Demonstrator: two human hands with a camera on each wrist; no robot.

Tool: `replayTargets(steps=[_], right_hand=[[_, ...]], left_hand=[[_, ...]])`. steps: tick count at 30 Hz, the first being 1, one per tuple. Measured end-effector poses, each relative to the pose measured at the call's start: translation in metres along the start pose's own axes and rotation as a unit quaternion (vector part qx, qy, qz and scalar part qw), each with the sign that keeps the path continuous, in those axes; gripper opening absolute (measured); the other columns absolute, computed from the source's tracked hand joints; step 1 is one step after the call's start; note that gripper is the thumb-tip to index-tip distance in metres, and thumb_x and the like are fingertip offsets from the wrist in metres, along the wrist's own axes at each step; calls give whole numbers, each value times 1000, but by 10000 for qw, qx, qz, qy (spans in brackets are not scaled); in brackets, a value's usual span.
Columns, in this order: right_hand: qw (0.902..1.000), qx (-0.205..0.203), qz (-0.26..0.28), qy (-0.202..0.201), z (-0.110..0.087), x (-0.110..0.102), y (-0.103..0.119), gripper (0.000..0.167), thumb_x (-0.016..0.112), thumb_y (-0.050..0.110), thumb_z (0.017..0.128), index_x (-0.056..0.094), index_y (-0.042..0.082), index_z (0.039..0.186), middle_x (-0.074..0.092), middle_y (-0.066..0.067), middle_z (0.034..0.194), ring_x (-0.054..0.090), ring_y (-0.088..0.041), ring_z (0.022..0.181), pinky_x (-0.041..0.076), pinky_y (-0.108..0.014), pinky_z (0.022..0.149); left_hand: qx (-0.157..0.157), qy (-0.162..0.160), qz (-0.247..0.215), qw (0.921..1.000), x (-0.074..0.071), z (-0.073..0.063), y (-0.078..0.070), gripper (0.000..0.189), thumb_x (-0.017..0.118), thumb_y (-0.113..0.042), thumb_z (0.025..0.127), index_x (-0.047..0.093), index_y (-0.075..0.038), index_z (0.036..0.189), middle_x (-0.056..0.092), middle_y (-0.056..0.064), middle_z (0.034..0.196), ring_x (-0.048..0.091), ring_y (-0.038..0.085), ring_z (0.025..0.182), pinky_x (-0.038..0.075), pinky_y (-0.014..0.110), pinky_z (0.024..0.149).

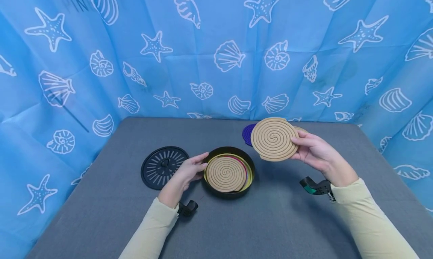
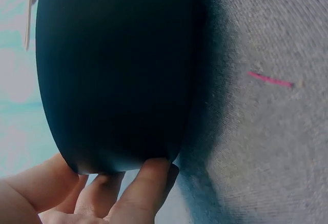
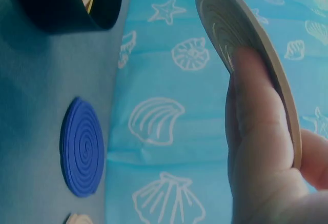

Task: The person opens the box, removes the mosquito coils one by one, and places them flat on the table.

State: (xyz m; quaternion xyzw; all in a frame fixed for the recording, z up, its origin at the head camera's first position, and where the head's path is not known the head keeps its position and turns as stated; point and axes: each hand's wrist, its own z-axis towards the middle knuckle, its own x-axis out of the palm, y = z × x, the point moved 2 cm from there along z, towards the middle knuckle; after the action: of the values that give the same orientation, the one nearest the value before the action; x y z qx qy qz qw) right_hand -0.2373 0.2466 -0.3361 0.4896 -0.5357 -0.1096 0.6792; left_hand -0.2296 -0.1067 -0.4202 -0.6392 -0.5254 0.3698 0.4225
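Observation:
My right hand [image 1: 318,153] pinches a tan mosquito coil [image 1: 272,138] by its right edge, thumb on the near face, and holds it up above the table. My left hand [image 1: 184,174] grips the left side of a round black tin [image 1: 226,195], its fingertips at the rim and the outer wall. Inside the tin lies another tan coil [image 1: 226,174] on top of yellow and pink layers, of which only the edges show. The left wrist view is mostly filled by the tin's dark wall [image 2: 113,80], with the fingers [image 2: 143,188] against its lower end.
A black slotted lid [image 1: 164,167] lies left of the tin, partly behind the left hand. Behind the raised coil, a blue coil [image 3: 83,147] and a tan one [image 3: 79,219] lie on the grey table. A blue shell-patterned curtain [image 1: 203,63] hangs along the back.

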Motion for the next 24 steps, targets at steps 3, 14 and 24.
replayTargets(steps=[3,14,24], right_hand=[[9998,-55,198,62,-5,-6,4,63,31,-3,104,-4,11,155,63,-15,122,62,-30,112,54,-44,89],[9951,-301,875,349,-25,-32,18,42,24,-5,104,61,5,122,62,-20,123,61,-35,113,52,-49,90],[9933,-482,1027,-207,-40,-58,32,65,26,-4,104,3,28,156,64,-20,117,63,-35,108,53,-51,87]], left_hand=[[-19,61,-28,10000,0,1,0,45,50,-8,101,48,-16,145,35,12,153,33,32,140,36,52,107],[-16,465,179,9988,-4,-1,0,51,43,-5,102,36,-18,151,25,12,158,25,33,143,31,52,110],[148,1019,304,9942,-12,-1,-1,61,52,0,97,33,-17,153,18,14,160,20,34,144,30,52,111]])
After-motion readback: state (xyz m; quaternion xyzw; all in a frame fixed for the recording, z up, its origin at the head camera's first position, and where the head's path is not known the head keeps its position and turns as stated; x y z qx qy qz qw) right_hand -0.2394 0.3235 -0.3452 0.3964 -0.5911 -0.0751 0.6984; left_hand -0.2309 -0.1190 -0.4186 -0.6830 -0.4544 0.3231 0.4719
